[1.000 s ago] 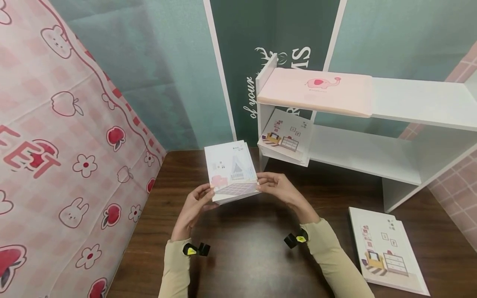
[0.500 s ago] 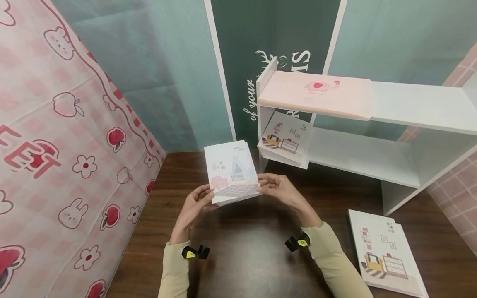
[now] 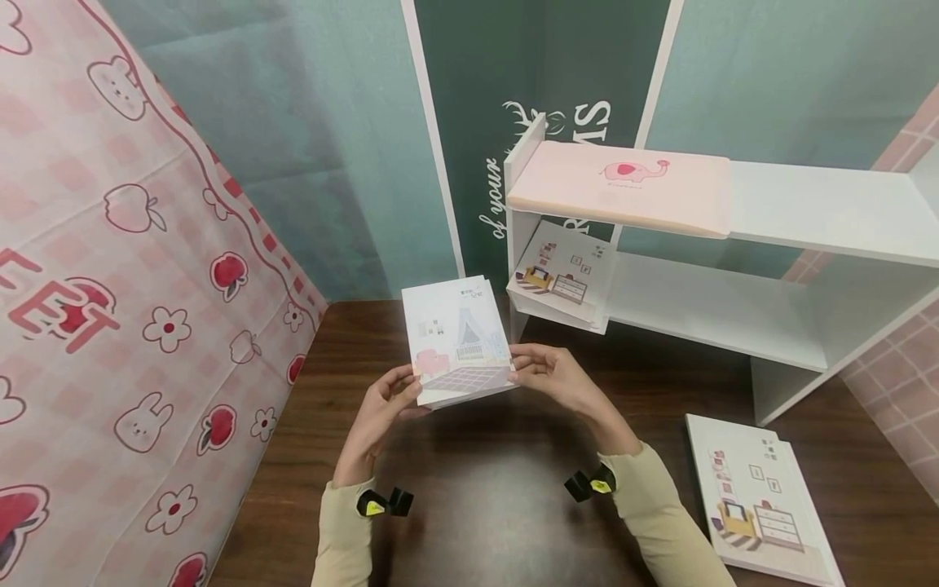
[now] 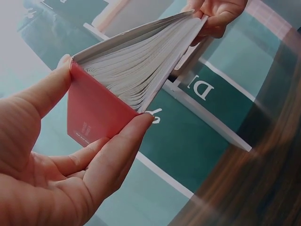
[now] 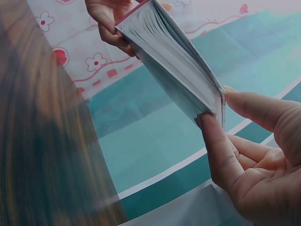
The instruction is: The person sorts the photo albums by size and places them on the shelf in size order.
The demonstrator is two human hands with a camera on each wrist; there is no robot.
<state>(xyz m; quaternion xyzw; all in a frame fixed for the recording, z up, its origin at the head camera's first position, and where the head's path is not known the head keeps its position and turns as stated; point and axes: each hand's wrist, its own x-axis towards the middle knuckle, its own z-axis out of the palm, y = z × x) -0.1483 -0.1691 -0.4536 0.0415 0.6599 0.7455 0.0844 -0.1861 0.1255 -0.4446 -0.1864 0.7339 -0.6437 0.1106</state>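
Note:
Between both hands is a thick hardcover book [image 3: 456, 330] with a pale illustrated cover and a barcode. On its left side, my left hand [image 3: 381, 408] pinches it between thumb and fingers. The left wrist view shows these fingertips at the two edges of the red spine [image 4: 101, 110]. At the opposite side, my right hand [image 3: 553, 375] pinches the covers together near the lower corner. In the right wrist view the pages [image 5: 164, 52] narrow toward that thumb and finger, wide at the spine. The book is tilted, face up to the head camera.
A white shelf unit [image 3: 734, 306] stands at the back right. On its top lies a pink elephant-printed item [image 3: 623, 183]; an illustrated book [image 3: 565, 273] leans on the lower level. Another book [image 3: 759, 497] lies on the dark wood table [image 3: 469, 505]. A pink patterned cloth [image 3: 147, 326] hangs left.
Both hands keep their grip on the book. It has tipped slightly, with less of its near edge showing, and the right hand sits a touch farther right.

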